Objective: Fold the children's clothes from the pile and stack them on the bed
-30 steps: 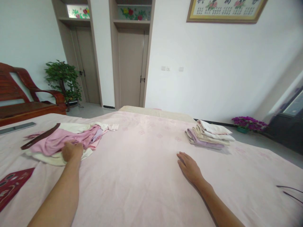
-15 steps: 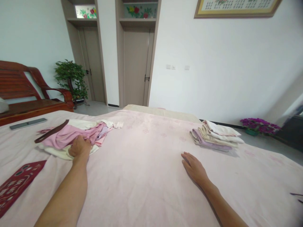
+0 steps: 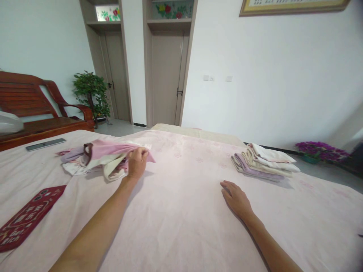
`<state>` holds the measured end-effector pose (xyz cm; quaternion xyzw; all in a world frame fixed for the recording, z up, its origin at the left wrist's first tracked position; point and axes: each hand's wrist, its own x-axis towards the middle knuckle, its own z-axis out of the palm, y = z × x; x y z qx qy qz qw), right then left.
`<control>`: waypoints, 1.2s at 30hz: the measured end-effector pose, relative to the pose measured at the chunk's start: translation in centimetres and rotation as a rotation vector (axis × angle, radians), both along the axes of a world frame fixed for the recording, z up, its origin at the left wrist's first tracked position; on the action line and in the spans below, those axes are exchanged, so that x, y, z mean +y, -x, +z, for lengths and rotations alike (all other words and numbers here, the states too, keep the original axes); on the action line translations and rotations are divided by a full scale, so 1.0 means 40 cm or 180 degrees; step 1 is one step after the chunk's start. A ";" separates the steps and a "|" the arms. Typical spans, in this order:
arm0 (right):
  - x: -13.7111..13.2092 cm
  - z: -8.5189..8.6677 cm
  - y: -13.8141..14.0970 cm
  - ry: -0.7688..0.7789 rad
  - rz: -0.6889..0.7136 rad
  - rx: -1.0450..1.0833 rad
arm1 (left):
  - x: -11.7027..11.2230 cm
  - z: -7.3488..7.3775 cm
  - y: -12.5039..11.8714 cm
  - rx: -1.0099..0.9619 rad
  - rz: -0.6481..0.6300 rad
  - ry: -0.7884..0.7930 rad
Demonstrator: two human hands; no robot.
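My left hand (image 3: 137, 161) is closed on a pink cloth garment (image 3: 109, 149), pulling it off a loose heap. The garment has a dark brown band at its left end; its exact kind I cannot make out. Beneath and left of it lie crumpled white, cream and lavender cloths (image 3: 74, 166). My right hand (image 3: 236, 199) rests on the pale pink bedspread (image 3: 181, 223) with fingers stretched out, holding nothing. Beyond it sits a stack of folded cloths (image 3: 266, 162) in white, cream and lavender.
On the left are a dark red cloth with pale lettering (image 3: 31, 217) and a grey phone-like slab (image 3: 45, 144). Past the bed's far edge stand a wooden bench (image 3: 31, 102), a green potted plant (image 3: 92, 90) and purple flowers (image 3: 321, 151).
My left hand has moved right with the pink garment, dragging it across the heap and uncovering lavender and white cloths. The right hand stays on the bedspread. The view has shifted slightly left.
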<state>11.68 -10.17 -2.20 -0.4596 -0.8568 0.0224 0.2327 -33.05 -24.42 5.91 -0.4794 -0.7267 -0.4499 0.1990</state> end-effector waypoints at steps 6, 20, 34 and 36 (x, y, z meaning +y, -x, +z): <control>0.016 -0.013 -0.009 0.0137 -0.0105 0.0260 | -0.026 -0.023 -0.366 0.0665 -0.3057 0.0677; 0.000 0.003 -0.001 0.0112 -0.0230 0.0203 | -0.003 -0.140 -0.310 0.0903 -0.1003 0.1087; -0.024 0.019 0.006 0.0063 -0.0311 0.0196 | -0.004 -0.133 -0.325 0.0837 -0.0901 0.1118; -0.026 0.022 0.006 0.0053 -0.0342 0.0193 | -0.005 -0.132 -0.326 0.0838 -0.0902 0.1126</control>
